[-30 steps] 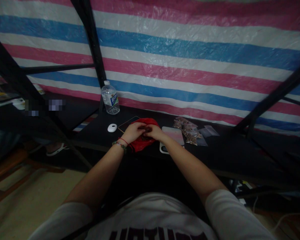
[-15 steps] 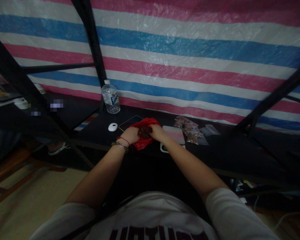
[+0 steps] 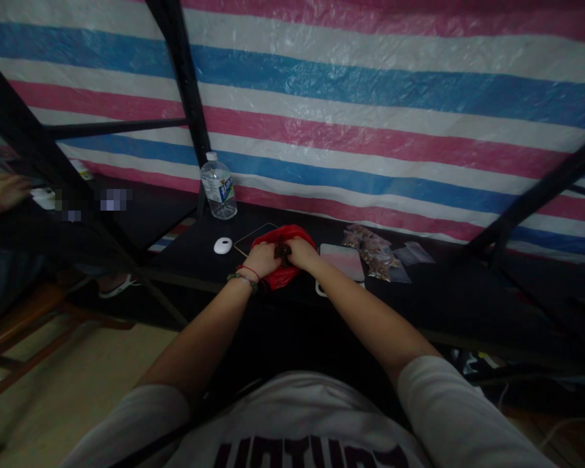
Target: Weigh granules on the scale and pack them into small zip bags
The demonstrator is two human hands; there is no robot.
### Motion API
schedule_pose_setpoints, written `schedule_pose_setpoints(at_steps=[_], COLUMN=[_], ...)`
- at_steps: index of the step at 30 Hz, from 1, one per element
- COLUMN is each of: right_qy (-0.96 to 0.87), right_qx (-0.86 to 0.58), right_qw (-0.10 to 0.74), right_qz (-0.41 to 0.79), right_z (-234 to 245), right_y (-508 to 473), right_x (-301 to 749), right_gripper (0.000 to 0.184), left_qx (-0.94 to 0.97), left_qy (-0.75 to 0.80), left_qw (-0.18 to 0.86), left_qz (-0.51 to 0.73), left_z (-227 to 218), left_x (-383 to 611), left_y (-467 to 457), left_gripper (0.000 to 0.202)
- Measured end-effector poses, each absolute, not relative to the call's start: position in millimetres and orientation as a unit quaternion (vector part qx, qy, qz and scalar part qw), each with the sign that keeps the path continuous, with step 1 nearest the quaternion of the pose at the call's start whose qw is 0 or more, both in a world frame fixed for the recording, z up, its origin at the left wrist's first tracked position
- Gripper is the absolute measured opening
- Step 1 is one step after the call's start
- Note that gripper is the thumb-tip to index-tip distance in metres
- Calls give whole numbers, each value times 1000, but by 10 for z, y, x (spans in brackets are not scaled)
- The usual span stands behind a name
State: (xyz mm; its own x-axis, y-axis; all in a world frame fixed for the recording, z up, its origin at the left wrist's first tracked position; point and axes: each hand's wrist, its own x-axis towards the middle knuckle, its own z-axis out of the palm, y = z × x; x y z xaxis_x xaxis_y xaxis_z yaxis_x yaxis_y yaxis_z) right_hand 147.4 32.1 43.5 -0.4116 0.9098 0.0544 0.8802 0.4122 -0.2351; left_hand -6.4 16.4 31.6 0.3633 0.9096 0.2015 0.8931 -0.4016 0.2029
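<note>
From the head view, holding a bare left hand (image 3: 264, 259) and a bare right hand (image 3: 302, 252) close together inside the mouth of a crumpled, shiny red plastic bag (image 3: 283, 279), sitting near the front edge of a long black tabletop (image 3: 443, 286). Curling fingers in from both sides at a small dark-brown clump of bits (image 3: 283, 252) in there, but not seeing the fingertips, so honestly not managing to tell gripping from just touching, for either hand. Wearing a thin red string (image 3: 247, 268) and a beaded bracelet (image 3: 242, 279) on the left wrist, btw. Spotting a flat dark gold-edged rectangle (image 3: 254, 236) by the bag's far left side, then a smooth white oval gadget (image 3: 223, 246) next to that. Seeing a pale square-topped scale-like device (image 3: 341, 260) half tucked behind the right forearm, plus clear plastic baggies of brownish bits (image 3: 377, 257) just beyond. Also noticing an upright clear plastic bottle (image 3: 219, 192) with a white cap farther back.
</note>
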Motion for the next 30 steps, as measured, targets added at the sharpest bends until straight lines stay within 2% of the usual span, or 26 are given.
schedule_pose_setpoints(at_steps=[7, 15, 24, 30], right_qy=[-837, -837, -748, -737], right_qx=[-502, -473, -461, -475], right_qw=[116, 179, 313, 347], right_qz=[182, 211, 362, 333], right_z=[447, 360, 257, 254], right_y=[379, 442, 432, 337], right_x=[1466, 1510, 1640, 1687], right_gripper=[16, 23, 36, 37], left_qx=[829, 805, 815, 843], left_qy=[521, 525, 451, 381], left_qw=[117, 153, 133, 125], left_qz=[164, 232, 337, 358], left_z=[356, 340, 391, 422], left_x=[-120, -127, -148, -130], left_y=[230, 253, 240, 187], left_gripper=[20, 23, 29, 34])
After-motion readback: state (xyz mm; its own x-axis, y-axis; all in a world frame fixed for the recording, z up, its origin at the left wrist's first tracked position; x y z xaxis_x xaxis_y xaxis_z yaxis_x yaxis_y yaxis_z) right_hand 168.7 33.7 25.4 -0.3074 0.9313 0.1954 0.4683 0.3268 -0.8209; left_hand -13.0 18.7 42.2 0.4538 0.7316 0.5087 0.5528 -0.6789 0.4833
